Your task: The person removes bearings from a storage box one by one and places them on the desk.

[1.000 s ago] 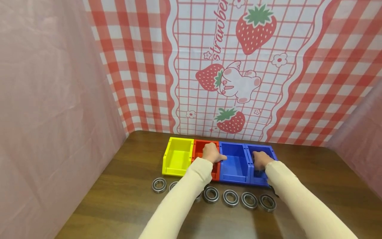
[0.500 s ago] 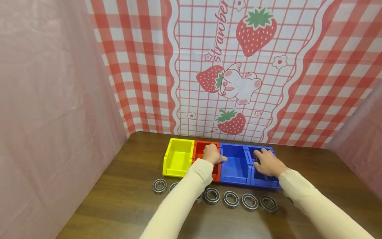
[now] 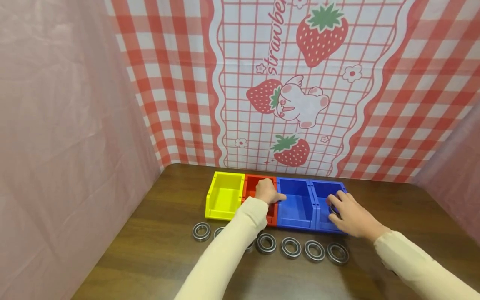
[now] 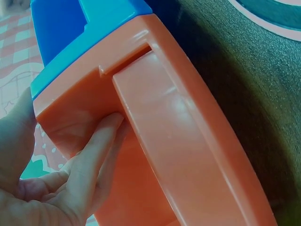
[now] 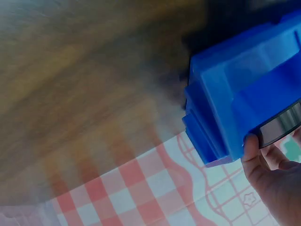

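Note:
Fingers inside and thumb outside, my left hand (image 3: 266, 192) grips the side wall of the red bin (image 4: 164, 122), where it meets the middle blue bin (image 3: 295, 206). Over the front right part of the rightmost blue bin (image 3: 323, 189), my right hand (image 3: 354, 216) pinches a metal ball bearing (image 5: 282, 125) by its edge. The bearing's shiny outer ring shows in the right wrist view, close over the blue bin's opening. In the head view my right fingers hide most of it.
A yellow bin (image 3: 225, 193) stands at the left end of the joined row. Several bearings lie along the front of the bins on the wooden table (image 3: 150, 250), some partly behind my left sleeve (image 3: 228, 250). A checked strawberry cloth (image 3: 288, 104) hangs behind.
My right hand has come up out of the rightmost blue bin and moved right and toward me, with a bearing in its fingers. The left hand has stayed at the red bin's wall.

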### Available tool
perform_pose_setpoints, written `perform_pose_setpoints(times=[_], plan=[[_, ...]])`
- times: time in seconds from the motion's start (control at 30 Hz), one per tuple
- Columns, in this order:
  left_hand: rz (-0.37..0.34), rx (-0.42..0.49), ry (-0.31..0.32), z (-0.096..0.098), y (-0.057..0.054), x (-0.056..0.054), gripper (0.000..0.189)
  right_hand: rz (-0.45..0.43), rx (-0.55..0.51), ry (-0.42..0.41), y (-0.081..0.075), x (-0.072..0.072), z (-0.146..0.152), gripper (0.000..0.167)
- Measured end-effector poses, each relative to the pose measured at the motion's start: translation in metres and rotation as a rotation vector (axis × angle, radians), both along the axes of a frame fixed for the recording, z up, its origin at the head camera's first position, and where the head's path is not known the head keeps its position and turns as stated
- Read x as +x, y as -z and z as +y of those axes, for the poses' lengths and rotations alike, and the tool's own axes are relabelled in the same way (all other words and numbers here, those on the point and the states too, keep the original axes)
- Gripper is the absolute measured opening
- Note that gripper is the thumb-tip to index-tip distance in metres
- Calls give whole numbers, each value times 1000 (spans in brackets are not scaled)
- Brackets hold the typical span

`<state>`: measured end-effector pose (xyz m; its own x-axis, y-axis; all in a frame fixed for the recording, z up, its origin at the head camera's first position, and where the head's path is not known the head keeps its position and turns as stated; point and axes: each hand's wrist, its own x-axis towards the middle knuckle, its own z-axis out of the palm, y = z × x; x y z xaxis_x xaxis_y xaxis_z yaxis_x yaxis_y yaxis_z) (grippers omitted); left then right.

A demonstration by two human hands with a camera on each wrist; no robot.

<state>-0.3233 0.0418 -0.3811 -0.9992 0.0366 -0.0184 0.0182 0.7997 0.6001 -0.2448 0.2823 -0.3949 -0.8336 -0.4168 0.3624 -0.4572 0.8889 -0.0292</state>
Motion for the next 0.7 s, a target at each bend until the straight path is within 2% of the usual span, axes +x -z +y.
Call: perform_pose_setpoints(times=[0.27,0.4,0.53,0.7], plan=[[12,17,1,-4,0,-1,45,83,4,-70,11,40,8,30],[21,26,-6,-5,-1,-1,47,118,2,-86,18,54,16,35],[21,40,-1,-5,-3,0,46,97,12,-83,25,66,24,36],[-2,47,-36,0,-2,5,45,66,14,-67,40,76,32,39]])
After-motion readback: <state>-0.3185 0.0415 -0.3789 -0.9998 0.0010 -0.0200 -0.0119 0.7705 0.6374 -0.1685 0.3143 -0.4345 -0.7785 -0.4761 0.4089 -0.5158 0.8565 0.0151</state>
